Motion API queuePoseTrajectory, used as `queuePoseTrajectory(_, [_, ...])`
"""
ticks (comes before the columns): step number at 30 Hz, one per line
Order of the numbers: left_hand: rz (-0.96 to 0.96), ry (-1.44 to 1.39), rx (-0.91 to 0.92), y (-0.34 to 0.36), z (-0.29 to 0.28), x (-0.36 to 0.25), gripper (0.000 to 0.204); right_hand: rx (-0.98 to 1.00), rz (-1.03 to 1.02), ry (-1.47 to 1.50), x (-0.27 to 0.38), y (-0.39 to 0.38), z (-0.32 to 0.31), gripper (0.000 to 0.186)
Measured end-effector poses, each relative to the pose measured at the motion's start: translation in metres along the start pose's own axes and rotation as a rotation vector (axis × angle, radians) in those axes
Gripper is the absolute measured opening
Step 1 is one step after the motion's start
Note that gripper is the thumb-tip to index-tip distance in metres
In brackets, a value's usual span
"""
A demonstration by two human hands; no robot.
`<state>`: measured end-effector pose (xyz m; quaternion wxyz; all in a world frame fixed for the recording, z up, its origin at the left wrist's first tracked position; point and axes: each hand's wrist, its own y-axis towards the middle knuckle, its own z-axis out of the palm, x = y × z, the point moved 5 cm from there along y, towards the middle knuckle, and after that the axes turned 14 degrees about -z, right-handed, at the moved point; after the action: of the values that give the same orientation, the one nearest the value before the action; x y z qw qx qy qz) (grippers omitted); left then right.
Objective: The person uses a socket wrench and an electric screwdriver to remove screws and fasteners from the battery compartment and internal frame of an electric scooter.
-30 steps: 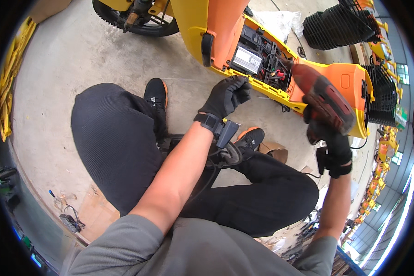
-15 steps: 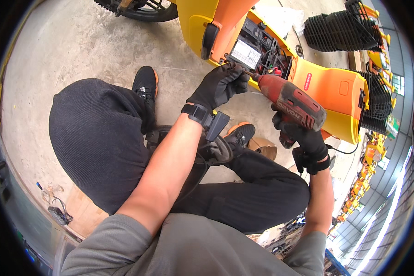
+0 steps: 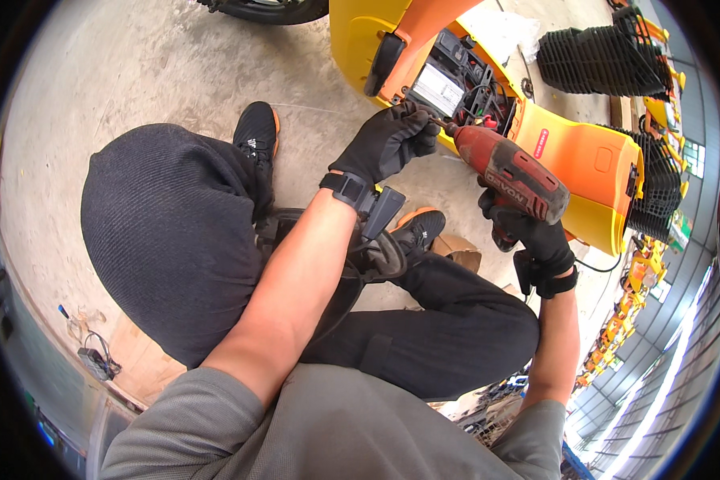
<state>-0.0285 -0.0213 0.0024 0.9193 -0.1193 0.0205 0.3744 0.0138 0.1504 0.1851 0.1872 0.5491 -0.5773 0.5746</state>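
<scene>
My right hand (image 3: 532, 236), in a black glove, is closed round the grip of a red and dark grey power screwdriver (image 3: 508, 168). The tool's nose points left, toward my other hand. My left hand (image 3: 384, 144), gloved too, has its fingers pinched together at the tip of the bit (image 3: 444, 124); what sits between them is too small to make out. Just beyond both hands lies a yellow and orange scooter body (image 3: 568, 152), its compartment open. Inside are a silver-labelled box (image 3: 436, 90) and tangled wires (image 3: 488, 104).
Stacked black crates (image 3: 604, 60) stand at the far right. A wheel (image 3: 276, 10) shows at the top edge. By my shoe (image 3: 420, 228) lies a piece of brown cardboard (image 3: 458, 252). A small black adapter with a cable (image 3: 98, 362) is at the lower left.
The view has shifted slightly, so the scooter body appears a little farther right. Both hands keep nearly the same pose, with the screwdriver's bit still at my left fingers.
</scene>
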Motion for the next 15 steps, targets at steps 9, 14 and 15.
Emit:
queuePoseTrajectory(9, [0.002, -0.348, -0.023, 0.006, -0.017, 0.026, 0.016, -0.028, -0.082, -0.267, 0.013, 0.012, 0.008, 0.046])
queuePoseTrajectory(14, [0.048, -0.536, -0.034, 0.01, -0.02, 0.026, 0.019, 0.024, -0.149, -0.302, 0.007, 0.038, 0.019, 0.047])
queuePoseTrajectory(15, [0.072, -0.541, -0.09, 0.012, -0.021, 0.024, 0.024, 0.018, -0.146, -0.305, 0.004, 0.044, 0.019, 0.047])
